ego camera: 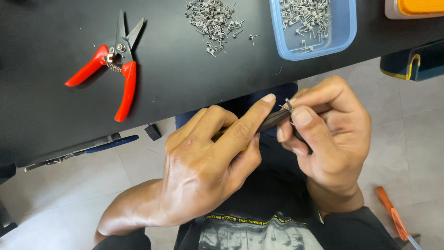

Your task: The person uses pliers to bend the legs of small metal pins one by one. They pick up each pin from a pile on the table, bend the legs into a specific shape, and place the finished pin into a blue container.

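We work at the edge of a broad matte black tabletop, which fills the view from nine o'clock round to two o'clock, while our hands hover off its near edge over our lap. At one o'clock sits a light blue rectangular plastic tub holding loose small grey wire coils, and at twelve o'clock lies a scattered heap of the same grey metal coils on the bare top. At ten o'clock rest red-handled spring snips, blades apart, untouched. Our left hand, at six o'clock, is clenched around a slim dark-tipped pliers tool, forefinger laid along its shaft to steady it. Our right hand, at four o'clock, pinches a single tiny grey wire coil between thumb and forefinger, right at the tool's tip near the centre of the view. To do this well, we judge, we should keep the forefinger braced along the shaft, hold the coil squarely against the tip, and press gently so its thin legs do not bend. Whether the tip actually bites the coil we cannot tell.
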